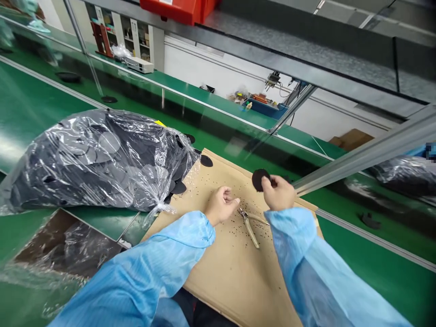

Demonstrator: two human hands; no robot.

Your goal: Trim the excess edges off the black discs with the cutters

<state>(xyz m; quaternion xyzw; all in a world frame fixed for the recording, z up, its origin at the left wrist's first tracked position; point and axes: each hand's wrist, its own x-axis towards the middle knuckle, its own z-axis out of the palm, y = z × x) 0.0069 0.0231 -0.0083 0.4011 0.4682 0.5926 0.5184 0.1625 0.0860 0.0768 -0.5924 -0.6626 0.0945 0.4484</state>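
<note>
My right hand (279, 193) pinches the edge of a round black disc (260, 180) above the right part of a cardboard sheet (218, 268). Over the middle of the sheet is my left hand (222, 204), its fingers curled inward; whether anything small is between them is hidden. Cutting pliers (250, 227) with pale handles lie between and below the hands, jaws toward my left hand. Small black bits are scattered around them. Another black disc (206, 161) rests at the cardboard's far left corner.
A large clear bag (102, 159) full of black discs lies at the left, above an open box (68, 245) with plastic film inside. A metal post (368, 145) slants at the right. Beyond are a green conveyor (225, 141) and an overhead shelf with a red bin (180, 10).
</note>
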